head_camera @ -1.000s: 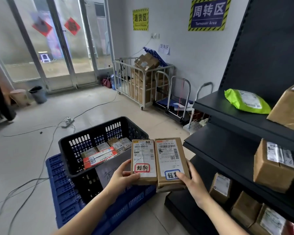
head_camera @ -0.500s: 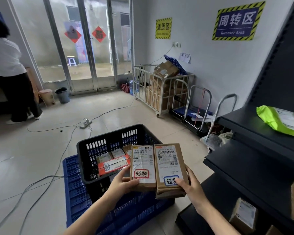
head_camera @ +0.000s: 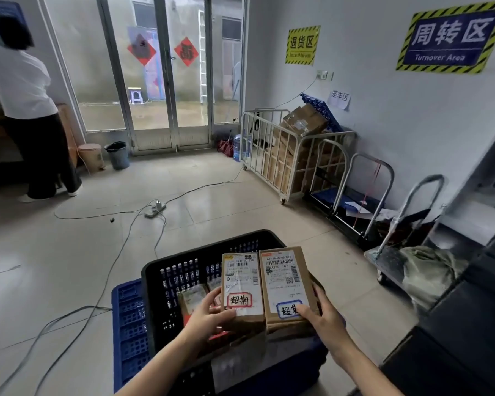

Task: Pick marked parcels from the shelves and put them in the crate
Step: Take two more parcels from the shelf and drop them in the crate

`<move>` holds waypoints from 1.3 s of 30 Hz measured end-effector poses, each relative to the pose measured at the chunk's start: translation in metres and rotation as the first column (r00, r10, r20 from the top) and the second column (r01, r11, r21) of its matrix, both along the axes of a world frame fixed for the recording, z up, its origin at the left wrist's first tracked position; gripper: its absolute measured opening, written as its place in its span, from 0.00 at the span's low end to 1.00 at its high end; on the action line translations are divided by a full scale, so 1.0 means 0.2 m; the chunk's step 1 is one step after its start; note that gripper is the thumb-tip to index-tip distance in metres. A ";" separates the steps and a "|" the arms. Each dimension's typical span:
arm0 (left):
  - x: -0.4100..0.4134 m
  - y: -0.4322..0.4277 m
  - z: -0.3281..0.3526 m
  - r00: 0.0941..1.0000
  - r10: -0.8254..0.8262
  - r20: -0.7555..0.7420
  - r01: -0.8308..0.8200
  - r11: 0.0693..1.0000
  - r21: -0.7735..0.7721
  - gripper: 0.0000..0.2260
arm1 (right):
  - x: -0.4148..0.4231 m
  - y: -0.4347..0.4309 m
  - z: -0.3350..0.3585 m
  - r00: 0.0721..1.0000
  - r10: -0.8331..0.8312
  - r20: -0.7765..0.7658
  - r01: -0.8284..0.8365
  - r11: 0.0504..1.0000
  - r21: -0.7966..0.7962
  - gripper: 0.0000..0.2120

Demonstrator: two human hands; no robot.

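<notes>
Mid-task - another drop is pending.
At six o'clock the left hand (head_camera: 209, 315) is gripping a brown cardboard parcel with a red-boxed mark (head_camera: 242, 281), the right hand (head_camera: 323, 318) its blue-marked twin (head_camera: 283, 278), touching at three o'clock; both are hanging over the black slotted plastic crate (head_camera: 200, 252), already holding several parcels (head_camera: 192, 298).

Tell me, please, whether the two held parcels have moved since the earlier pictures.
Yes: against the black crate, the two parcels have shifted left, from beside its right rim to above its inside.
</notes>
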State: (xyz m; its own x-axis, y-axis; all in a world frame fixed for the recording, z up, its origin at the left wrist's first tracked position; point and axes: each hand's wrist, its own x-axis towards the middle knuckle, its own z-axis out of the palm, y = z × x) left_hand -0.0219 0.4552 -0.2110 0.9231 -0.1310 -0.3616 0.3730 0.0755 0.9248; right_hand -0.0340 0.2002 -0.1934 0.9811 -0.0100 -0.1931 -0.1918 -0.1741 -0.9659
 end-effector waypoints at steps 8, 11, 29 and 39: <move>0.22 0.24 -0.12 0.993 0.092 -0.068 -0.091 0.995 0.031 0.33 | 0.40 0.26 -0.07 0.988 0.146 -0.043 -0.149 0.986 -0.075 0.32; 0.29 0.31 -0.16 0.984 0.168 -0.054 -0.166 0.985 0.053 0.32 | 0.54 0.37 -0.11 0.976 0.207 -0.067 -0.212 0.973 -0.090 0.32; 0.66 0.39 -0.51 0.866 0.459 -0.199 -0.378 0.861 0.341 0.30 | 1.17 0.63 -0.55 0.842 0.445 -0.305 -0.484 0.873 -0.065 0.35; 0.64 0.31 -0.70 0.830 0.472 -0.298 -0.334 0.847 0.413 0.25 | 1.09 0.58 -0.80 0.786 0.409 -0.464 -0.477 0.878 -0.035 0.37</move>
